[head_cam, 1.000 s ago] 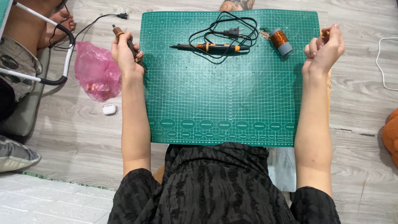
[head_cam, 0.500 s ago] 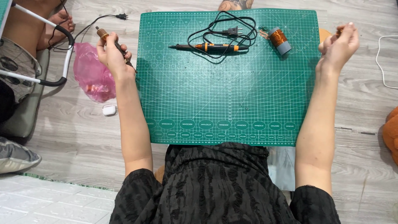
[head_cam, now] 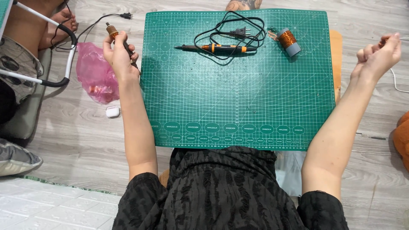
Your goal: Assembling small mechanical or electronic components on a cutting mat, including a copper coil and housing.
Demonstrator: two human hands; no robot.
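My left hand (head_cam: 119, 55) is closed around a dark rod with a copper wire coil (head_cam: 112, 30) at its top, just off the left edge of the green cutting mat (head_cam: 238, 106). Far beyond the mat's right edge, my right hand (head_cam: 378, 55) is raised with its fingers pinched on a small copper-coloured wire end (head_cam: 383, 41). No wire can be made out running between the two hands. On the mat's far side lie a soldering iron (head_cam: 215, 48) with an orange collar, its black cord (head_cam: 232, 30) looped behind it, and a grey spool of copper wire (head_cam: 289, 41).
A pink plastic bag (head_cam: 96, 72) and a small white case (head_cam: 112, 112) lie on the wooden floor left of the mat. Another person's legs and a white-and-black tube frame (head_cam: 64, 55) fill the far left. A white cable (head_cam: 396, 83) and an orange object (head_cam: 402, 136) are at the right edge.
Both hands have moved apart: the left with the coil rod has gone left off the mat, and the right has swung out past the mat's right edge.
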